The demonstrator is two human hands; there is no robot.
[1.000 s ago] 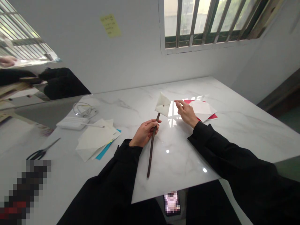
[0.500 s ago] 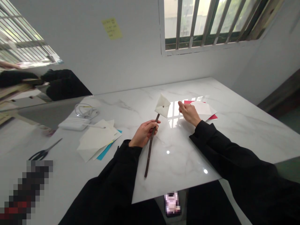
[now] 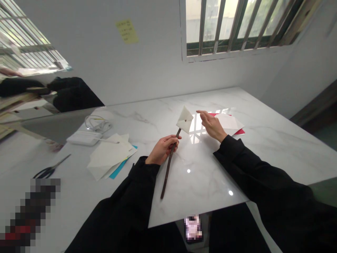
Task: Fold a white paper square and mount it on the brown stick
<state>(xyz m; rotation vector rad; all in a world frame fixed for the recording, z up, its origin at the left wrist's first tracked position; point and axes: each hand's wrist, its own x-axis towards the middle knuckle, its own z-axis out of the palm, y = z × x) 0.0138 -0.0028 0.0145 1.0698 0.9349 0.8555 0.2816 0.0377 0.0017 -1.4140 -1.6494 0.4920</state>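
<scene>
My left hand (image 3: 165, 149) is closed around the upper part of a dark brown stick that slants down toward me over the table. At its top sits a folded cream paper pinwheel (image 3: 185, 120), with a small brown dot at its middle. To the right of the paper, apart from it, my right hand (image 3: 212, 125) is raised with the index finger stretched toward the pinwheel. Its other fingers are curled, and nothing shows in them. Both forearms are in black sleeves.
Cream paper sheets (image 3: 110, 154) with blue paper beneath lie on the left, near a white box (image 3: 83, 138) with a cable. Scissors (image 3: 51, 171) lie farther left. White and red papers (image 3: 230, 123) are behind my right hand. A barred window (image 3: 237, 28) is ahead.
My right index finger has straightened out toward the pinwheel from a more curled pose. The pinwheel has shifted slightly right, and the stick's lower end slightly left.
</scene>
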